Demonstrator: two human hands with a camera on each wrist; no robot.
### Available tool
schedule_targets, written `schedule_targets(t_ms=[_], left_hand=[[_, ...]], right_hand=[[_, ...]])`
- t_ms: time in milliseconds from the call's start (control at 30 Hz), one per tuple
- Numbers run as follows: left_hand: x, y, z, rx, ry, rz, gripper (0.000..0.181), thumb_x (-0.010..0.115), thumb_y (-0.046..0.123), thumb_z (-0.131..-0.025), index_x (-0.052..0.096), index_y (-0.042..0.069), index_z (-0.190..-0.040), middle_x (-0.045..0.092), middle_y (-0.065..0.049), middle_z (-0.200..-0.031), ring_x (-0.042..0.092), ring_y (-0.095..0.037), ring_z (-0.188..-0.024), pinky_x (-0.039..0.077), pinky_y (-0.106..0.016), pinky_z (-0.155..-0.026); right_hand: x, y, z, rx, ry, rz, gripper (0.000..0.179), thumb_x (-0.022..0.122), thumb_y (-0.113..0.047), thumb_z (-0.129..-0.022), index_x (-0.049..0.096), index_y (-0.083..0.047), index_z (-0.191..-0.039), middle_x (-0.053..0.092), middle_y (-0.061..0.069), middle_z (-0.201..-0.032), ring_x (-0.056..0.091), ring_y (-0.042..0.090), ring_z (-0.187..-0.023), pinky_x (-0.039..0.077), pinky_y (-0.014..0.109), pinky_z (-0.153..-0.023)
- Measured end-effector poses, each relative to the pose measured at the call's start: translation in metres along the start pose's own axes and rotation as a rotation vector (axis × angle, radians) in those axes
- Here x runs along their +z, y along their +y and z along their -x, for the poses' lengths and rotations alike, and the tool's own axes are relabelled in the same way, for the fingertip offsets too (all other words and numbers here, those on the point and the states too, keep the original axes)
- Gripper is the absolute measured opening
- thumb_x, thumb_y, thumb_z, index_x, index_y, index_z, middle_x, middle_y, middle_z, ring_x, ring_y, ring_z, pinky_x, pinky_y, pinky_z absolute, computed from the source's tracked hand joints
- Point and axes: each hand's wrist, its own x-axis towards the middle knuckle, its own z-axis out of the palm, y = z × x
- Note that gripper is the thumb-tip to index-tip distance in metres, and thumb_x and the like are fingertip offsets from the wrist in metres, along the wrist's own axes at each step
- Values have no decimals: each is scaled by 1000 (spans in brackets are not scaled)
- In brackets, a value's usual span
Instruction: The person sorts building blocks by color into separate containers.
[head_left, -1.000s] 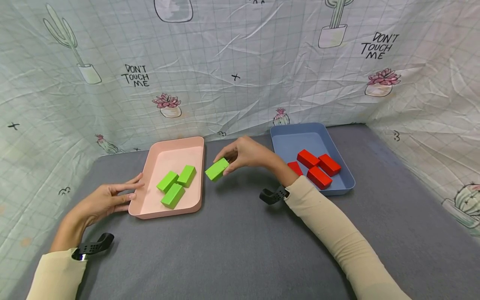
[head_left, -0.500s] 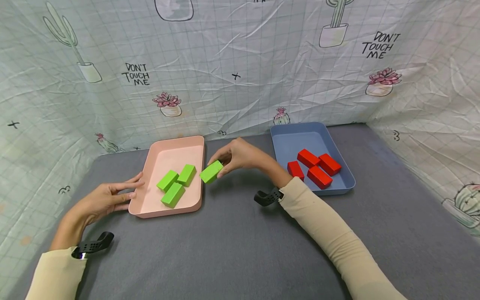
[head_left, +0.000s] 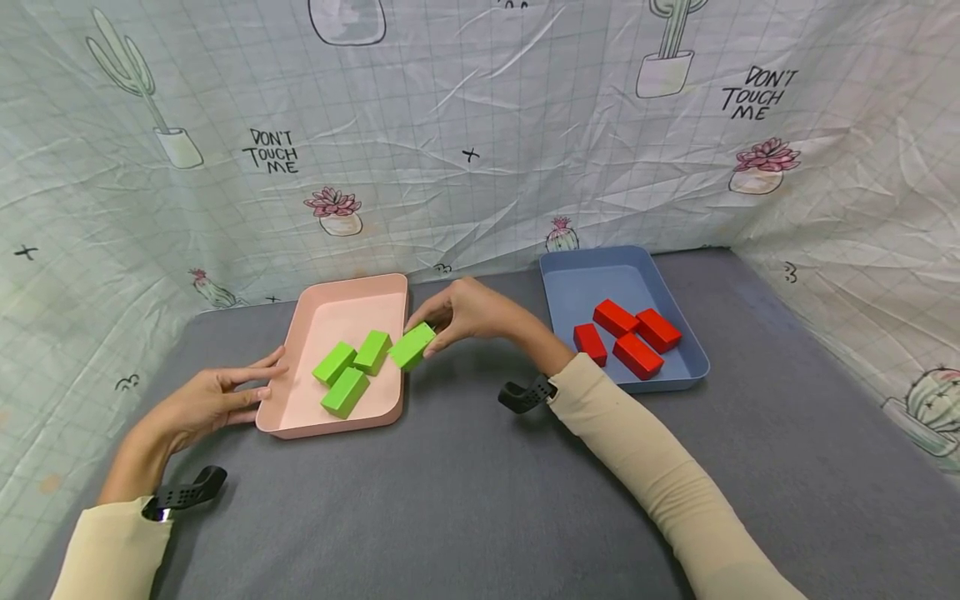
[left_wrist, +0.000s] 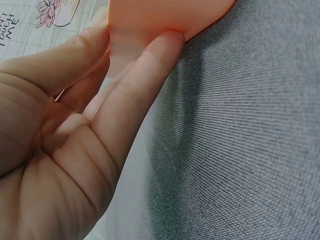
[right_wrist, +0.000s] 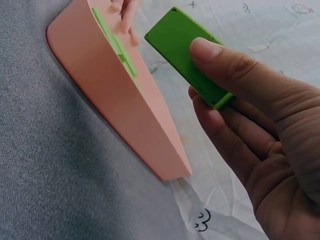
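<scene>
My right hand (head_left: 468, 308) pinches a green rectangular block (head_left: 412, 346), thumb on one face and fingers behind. In the head view the block overlaps the right rim of a pink tray (head_left: 352, 302). The right wrist view shows the flat side of the block (right_wrist: 180, 47) with small dark marks at its corners, raised beside the tray's outer wall (right_wrist: 107, 82). On the left, my left hand (head_left: 210, 404) holds the tray's left wall. Its digits reach to the rim, and one fingertip (left_wrist: 167, 42) presses the outside. Three more green blocks (head_left: 346, 392) lie in the tray.
At the right stands a blue tray (head_left: 592, 271) with several red blocks (head_left: 638, 356) in it. Grey cloth (head_left: 450, 500) covers the table. A printed fabric sheet (head_left: 480, 108) hangs behind and at both sides.
My right hand has moved left with the green block, from beside the pink tray to its right rim, uncovering a red block in the blue tray. My left hand stays put.
</scene>
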Motion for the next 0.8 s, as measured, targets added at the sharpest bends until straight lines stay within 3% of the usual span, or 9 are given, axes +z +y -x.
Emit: schedule_targets(t_ms=[400, 800], left_hand=[[0, -3, 1, 29, -6, 3, 56, 57, 13, -105, 34, -5, -153, 11, 14, -168, 42, 15, -129, 55, -30, -96], [1, -2, 2, 40, -12, 0, 56, 56, 13, -106, 35, -5, -154, 10, 12, -169, 41, 15, -131, 54, -30, -97]], right_hand=[[6, -2, -15, -9, -49, 48, 41, 89, -16, -79, 78, -11, -117, 77, 0, -110, 72, 3, -96, 57, 20, -84], [14, -1, -32, -19, -94, 83, 41, 89, -15, -78, 77, -9, -118, 77, 2, -112, 72, 5, -99, 55, 18, -87]])
